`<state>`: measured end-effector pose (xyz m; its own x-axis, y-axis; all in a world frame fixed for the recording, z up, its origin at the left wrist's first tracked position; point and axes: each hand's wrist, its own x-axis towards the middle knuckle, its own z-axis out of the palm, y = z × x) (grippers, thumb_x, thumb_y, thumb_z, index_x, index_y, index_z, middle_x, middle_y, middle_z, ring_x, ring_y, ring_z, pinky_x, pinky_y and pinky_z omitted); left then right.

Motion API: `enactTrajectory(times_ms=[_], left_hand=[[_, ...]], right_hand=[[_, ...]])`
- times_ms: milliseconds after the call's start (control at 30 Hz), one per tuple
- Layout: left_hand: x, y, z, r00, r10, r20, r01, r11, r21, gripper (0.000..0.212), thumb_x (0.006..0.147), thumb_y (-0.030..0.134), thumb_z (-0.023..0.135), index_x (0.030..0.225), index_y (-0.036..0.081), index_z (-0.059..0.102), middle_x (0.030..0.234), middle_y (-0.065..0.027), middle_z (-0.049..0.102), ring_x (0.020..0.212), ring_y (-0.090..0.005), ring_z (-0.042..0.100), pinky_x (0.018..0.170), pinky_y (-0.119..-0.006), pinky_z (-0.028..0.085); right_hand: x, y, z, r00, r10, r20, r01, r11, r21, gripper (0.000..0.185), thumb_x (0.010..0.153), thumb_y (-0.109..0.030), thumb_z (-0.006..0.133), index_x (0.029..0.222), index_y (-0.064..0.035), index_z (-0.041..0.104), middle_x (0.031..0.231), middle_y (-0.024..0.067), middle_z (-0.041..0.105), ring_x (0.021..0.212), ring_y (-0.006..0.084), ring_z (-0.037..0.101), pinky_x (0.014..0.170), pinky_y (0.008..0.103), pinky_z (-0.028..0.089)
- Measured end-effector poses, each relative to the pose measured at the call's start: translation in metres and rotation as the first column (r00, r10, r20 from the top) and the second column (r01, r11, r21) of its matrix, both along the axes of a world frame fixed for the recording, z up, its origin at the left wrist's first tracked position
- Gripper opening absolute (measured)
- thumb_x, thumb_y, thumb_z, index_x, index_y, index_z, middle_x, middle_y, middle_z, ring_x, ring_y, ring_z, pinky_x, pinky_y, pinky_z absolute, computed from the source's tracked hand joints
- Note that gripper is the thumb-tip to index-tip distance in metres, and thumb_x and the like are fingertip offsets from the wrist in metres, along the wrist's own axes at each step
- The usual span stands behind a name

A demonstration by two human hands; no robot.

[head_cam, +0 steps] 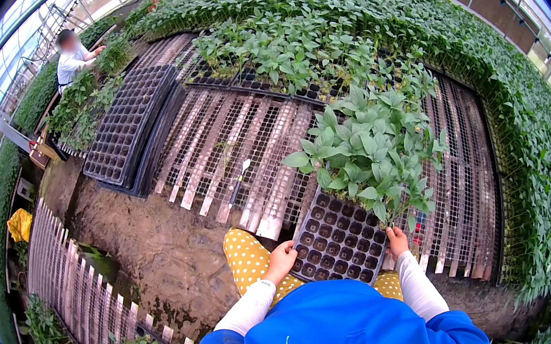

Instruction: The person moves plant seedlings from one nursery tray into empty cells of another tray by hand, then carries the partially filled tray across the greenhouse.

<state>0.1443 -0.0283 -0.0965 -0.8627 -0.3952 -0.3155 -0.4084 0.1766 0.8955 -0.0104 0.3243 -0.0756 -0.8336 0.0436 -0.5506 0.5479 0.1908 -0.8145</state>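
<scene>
A black plastic cell tray (337,236) lies before me, its near edge close to my blue smock. Empty cells fill its near part, and leafy green seedlings (370,145) stand over the far part. My left hand (282,261) grips the left side near the front corner. On the opposite side, my right hand (397,242) is at the tray's right edge, close to the seedling stems; whether it also holds a stem is unclear. A slim tool with a white tip and dark handle (239,183) rests on the slatted bench to the left.
A slatted mesh bench (263,153) spreads ahead. Stacked empty cell trays (130,123) stand at its left. Dense seedlings (533,166) border the far and right sides. A person in white (71,63) is at plants, far left. Muddy ground (154,238) and another slatted bench (77,279) lie left.
</scene>
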Motion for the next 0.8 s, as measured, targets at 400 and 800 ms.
enactTrajectory(times_ms=[400, 800], left_hand=[[0.011, -0.007, 0.009, 0.998, 0.030, 0.060, -0.030, 1.000, 0.004, 0.039, 0.078, 0.019, 0.057, 0.114, 0.003, 0.059, 0.081, -0.0108, 0.066, 0.074, -0.0195, 0.062, 0.071, -0.033, 0.049], [0.004, 0.001, 0.026, 0.995, -0.042, 0.088, 0.048, 0.997, -0.056, 0.040, 0.080, 0.022, 0.054, 0.115, 0.003, 0.059, 0.093, -0.0148, 0.067, 0.083, -0.0225, 0.063, 0.075, -0.034, 0.048]], right_hand=[[-0.001, -0.012, -0.004, 0.999, -0.001, 0.043, 0.001, 1.000, 0.006, 0.037, 0.088, -0.037, 0.057, 0.114, -0.0107, 0.054, 0.083, -0.0003, 0.060, 0.053, 0.0107, 0.049, 0.040, 0.0267, 0.039], [-0.003, 0.007, -0.011, 1.000, 0.015, 0.014, -0.015, 0.998, -0.054, 0.033, 0.092, -0.037, 0.051, 0.102, -0.0069, 0.060, 0.073, -0.0019, 0.059, 0.046, 0.0086, 0.046, 0.035, 0.0235, 0.036]])
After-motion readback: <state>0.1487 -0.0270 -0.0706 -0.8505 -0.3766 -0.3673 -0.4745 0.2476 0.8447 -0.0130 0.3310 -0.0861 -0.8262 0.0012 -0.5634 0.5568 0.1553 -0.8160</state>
